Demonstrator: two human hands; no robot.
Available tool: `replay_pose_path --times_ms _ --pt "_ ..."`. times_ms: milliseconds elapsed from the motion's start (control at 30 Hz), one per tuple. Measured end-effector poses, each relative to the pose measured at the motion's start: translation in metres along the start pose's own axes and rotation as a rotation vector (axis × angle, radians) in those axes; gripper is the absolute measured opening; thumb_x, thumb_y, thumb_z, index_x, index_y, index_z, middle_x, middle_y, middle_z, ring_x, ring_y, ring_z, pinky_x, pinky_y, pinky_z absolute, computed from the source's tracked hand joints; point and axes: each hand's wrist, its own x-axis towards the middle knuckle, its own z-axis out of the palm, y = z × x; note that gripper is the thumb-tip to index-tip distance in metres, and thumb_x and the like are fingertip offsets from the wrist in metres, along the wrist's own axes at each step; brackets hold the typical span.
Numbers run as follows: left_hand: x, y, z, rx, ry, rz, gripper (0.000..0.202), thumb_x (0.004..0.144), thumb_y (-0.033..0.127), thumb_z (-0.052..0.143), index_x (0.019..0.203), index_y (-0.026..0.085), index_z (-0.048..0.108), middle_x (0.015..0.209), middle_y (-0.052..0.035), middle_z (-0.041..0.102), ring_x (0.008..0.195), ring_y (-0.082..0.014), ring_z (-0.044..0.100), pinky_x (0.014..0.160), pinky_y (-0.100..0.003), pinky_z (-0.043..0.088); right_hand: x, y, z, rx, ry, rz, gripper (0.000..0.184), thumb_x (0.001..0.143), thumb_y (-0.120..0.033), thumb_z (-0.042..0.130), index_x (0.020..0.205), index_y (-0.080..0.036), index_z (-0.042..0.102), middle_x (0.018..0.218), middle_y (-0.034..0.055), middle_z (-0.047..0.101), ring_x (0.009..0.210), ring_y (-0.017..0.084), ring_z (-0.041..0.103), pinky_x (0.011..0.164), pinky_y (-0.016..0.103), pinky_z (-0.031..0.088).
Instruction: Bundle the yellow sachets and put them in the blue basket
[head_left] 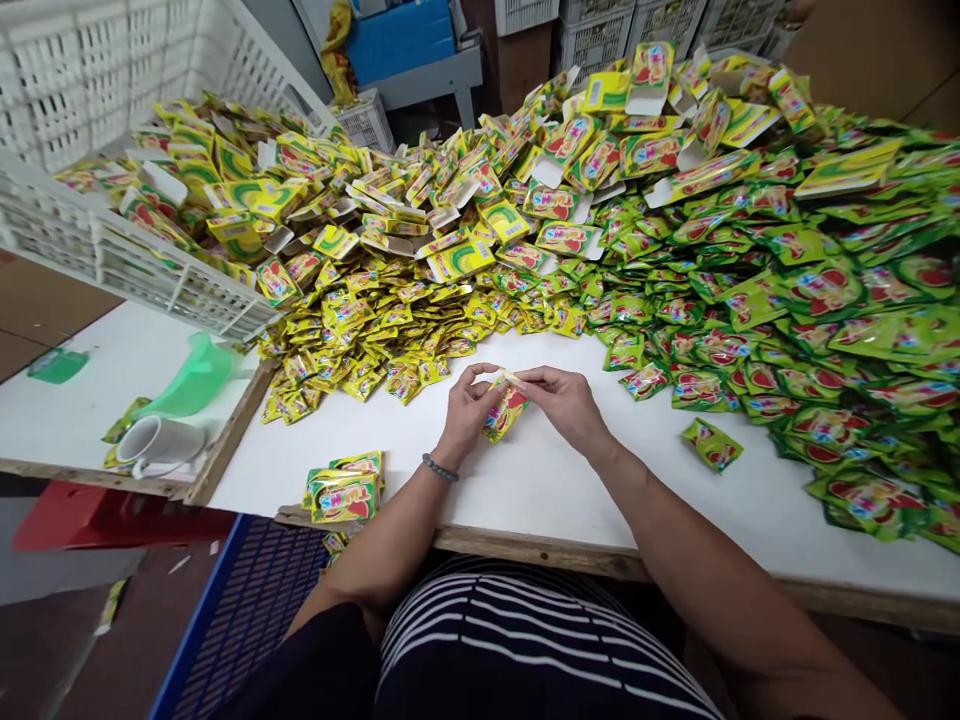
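Between my two hands, over the white tabletop (525, 500), is a small yellow, green and red printed box (506, 410). My left hand (471, 405) pinches its upper left side, and a dark bead bracelet circles that wrist. With thumb and fingertips, my right hand (566, 405) grips the upper right end by the flap. Whether something is inside the box I cannot tell. Past my hands lie a heap of yellow sachets (375, 320) and a heap of green sachets (720, 350). A single green sachet (712, 445) rests right of my right hand.
Flat and opened cartons (465, 255) pile along the back and into a tilted white crate (150, 230). Several finished-looking boxes (345, 490) stack at the table's front left edge, above a blue basket (255, 590). At left are a white mug (161, 440) and a green scoop (184, 380).
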Motion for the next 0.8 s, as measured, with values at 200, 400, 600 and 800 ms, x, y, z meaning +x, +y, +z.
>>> replay_pose_path --times_ms 200,400,600,800 --pt "0.000 0.001 0.001 0.014 -0.041 0.007 0.061 0.061 0.044 0.081 0.109 0.018 0.054 0.054 0.0084 0.055 0.047 -0.0074 0.050 0.052 -0.020 0.038 0.005 0.008 -0.005 0.146 0.044 0.092 0.035 0.060 -0.052 0.078 0.076 -0.021 0.073 0.075 0.0038 0.073 0.073 0.021 0.066 0.077 0.038 0.052" --pt "0.000 0.000 -0.003 -0.032 -0.037 0.003 0.056 0.065 0.045 0.078 0.108 0.016 0.058 0.053 0.0072 0.055 0.048 -0.0067 0.048 0.051 -0.019 0.036 0.002 0.005 -0.013 0.097 -0.102 0.109 0.028 0.069 -0.050 0.070 0.075 -0.024 0.074 0.075 0.0022 0.073 0.075 0.020 0.065 0.076 0.037 0.051" --pt "0.000 0.001 -0.008 -0.088 -0.035 -0.031 0.058 0.062 0.047 0.080 0.107 0.016 0.061 0.057 0.0054 0.057 0.051 -0.0078 0.052 0.052 -0.020 0.038 -0.009 -0.005 -0.004 -0.295 -0.023 -0.292 0.023 0.080 -0.044 0.062 0.082 -0.025 0.075 0.091 0.0049 0.074 0.092 0.023 0.064 0.089 0.041 0.048" --pt "0.002 0.003 -0.009 -0.061 -0.080 -0.009 0.052 0.064 0.045 0.079 0.104 0.015 0.062 0.059 0.0044 0.060 0.050 -0.0071 0.052 0.051 -0.019 0.039 -0.004 0.004 -0.004 -0.121 0.005 -0.073 0.031 0.074 -0.046 0.068 0.092 -0.021 0.075 0.092 0.0050 0.075 0.081 0.021 0.067 0.078 0.037 0.053"
